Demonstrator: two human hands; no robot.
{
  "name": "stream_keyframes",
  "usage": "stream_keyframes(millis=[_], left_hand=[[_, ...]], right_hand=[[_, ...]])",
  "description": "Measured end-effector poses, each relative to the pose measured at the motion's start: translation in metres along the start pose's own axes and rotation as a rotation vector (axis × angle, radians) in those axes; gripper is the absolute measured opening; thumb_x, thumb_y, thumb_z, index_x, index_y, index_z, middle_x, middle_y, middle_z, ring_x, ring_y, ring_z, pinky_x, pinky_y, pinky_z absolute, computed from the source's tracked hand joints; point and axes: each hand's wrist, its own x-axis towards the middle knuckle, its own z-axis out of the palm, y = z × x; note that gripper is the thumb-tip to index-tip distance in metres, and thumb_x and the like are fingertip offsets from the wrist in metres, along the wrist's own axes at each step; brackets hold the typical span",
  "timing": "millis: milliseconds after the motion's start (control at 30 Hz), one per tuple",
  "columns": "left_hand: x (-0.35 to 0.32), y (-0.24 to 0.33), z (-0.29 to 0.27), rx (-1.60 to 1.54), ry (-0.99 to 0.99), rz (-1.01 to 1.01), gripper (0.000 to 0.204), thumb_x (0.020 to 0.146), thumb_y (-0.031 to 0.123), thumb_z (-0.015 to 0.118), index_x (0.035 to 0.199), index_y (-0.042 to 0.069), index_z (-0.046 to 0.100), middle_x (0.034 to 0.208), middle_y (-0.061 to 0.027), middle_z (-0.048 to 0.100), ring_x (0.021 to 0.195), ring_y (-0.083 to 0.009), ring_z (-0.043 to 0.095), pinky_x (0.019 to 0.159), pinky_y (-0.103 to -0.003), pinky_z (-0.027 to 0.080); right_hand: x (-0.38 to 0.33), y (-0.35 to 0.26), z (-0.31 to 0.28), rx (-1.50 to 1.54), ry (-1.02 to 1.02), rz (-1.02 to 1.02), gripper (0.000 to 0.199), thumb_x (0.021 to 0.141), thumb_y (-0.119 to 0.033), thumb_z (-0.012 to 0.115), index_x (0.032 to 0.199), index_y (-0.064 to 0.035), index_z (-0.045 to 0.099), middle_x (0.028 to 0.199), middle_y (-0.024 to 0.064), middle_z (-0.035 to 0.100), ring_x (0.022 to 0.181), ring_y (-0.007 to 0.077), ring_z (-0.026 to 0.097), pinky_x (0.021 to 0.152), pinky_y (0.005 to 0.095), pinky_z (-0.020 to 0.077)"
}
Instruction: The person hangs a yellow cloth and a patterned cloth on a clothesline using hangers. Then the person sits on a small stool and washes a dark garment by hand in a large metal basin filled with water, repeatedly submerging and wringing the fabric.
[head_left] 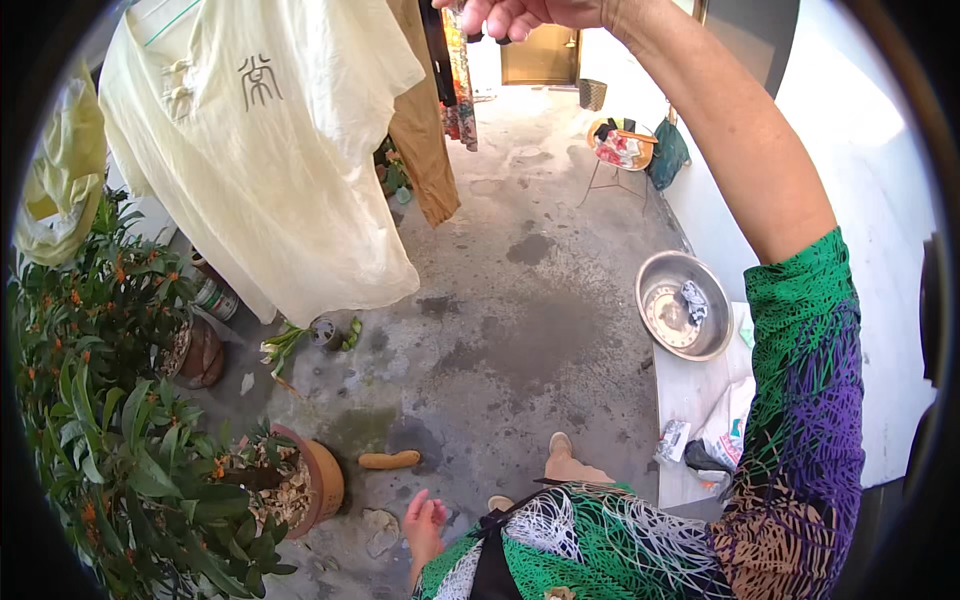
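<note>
My right hand (535, 12) is raised to the top edge of the view, partly cut off. Its fingers are curled, with small dark bits at the fingertips; what they grip cannot be made out. Close by on the left hang a black garment (437, 55), a floral cloth (461, 90) and tan trousers (420, 140). Further left is a large cream shirt (290, 170) with dark lettering on its chest. Low beside my body, my left hand (424, 528) hangs with loosely bent fingers, holding nothing.
Potted plants (312, 480) line the left side. A metal basin (684, 305) with a small cloth inside stands at the right, near packets (673, 440) on a pale slab. Farther back are a stand with an orange basin (622, 145) and a dark bin (592, 94). The concrete floor (530, 340) has damp patches.
</note>
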Motion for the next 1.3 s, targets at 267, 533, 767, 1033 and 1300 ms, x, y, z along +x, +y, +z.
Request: stream_keyframes(millis=[267, 533, 767, 1033, 1300], left_hand=[[0.019, 0.006, 0.071, 0.188, -0.093, -0.068, 0.032, 0.091, 0.006, 0.053, 0.123, 0.004, 0.054, 0.087, -0.007, 0.064, 0.072, -0.0138, 0.061, 0.065, -0.028, 0.052], [0.038, -0.032, 0.19, 0.319, -0.093, -0.256, 0.034, 0.091, 0.008, 0.055, 0.124, 0.01, 0.054, 0.088, -0.0075, 0.065, 0.074, -0.0177, 0.063, 0.069, -0.034, 0.053], [0.033, -0.053, 0.31, 0.552, -0.244, -0.391, 0.034, 0.092, 0.01, 0.056, 0.126, 0.007, 0.053, 0.096, -0.0095, 0.066, 0.081, -0.0182, 0.064, 0.073, -0.033, 0.053], [0.062, -0.068, 0.342, 0.702, -0.197, -0.419, 0.035, 0.092, 0.011, 0.057, 0.126, 0.007, 0.052, 0.099, -0.0123, 0.064, 0.083, -0.019, 0.064, 0.075, -0.034, 0.054], [0.087, -0.081, 0.35, 0.886, -0.304, -0.425, 0.044, 0.092, 0.02, 0.059, 0.132, 0.005, 0.047, 0.093, -0.0093, 0.065, 0.077, -0.0181, 0.063, 0.068, -0.03, 0.052]], right_hand=[[-0.24, 0.321, -0.061, -0.169, 0.366, 0.721, 0.029, 0.09, -0.03, 0.058, 0.093, -0.0026, 0.064, 0.072, 0.006, 0.063, 0.061, 0.0144, 0.063, 0.049, 0.0272, 0.0522], [-0.504, 0.615, -0.06, -0.434, 0.491, 1.242, 0.053, 0.078, -0.028, 0.07, 0.125, -0.0086, 0.054, 0.12, 0.0198, 0.057, 0.113, 0.0343, 0.055, 0.089, 0.0437, 0.0489], [-0.522, 0.68, -0.05, -0.303, 0.56, 1.497, 0.082, 0.074, -0.028, 0.072, 0.142, -0.0088, 0.029, 0.151, 0.0208, 0.017, 0.132, 0.0433, 0.031, 0.106, 0.0461, 0.0339], [-0.523, 0.774, -0.094, -0.323, 0.739, 1.49, 0.09, 0.075, -0.027, 0.072, 0.147, -0.0112, 0.021, 0.153, 0.0162, 0.013, 0.135, 0.0454, 0.021, 0.109, 0.0478, 0.0284], [-0.542, 0.839, -0.108, -0.192, 0.689, 1.607, 0.096, 0.076, -0.027, 0.071, 0.15, -0.0201, 0.009, 0.145, 0.0204, 0.03, 0.134, 0.0437, 0.025, 0.107, 0.0485, 0.031]])
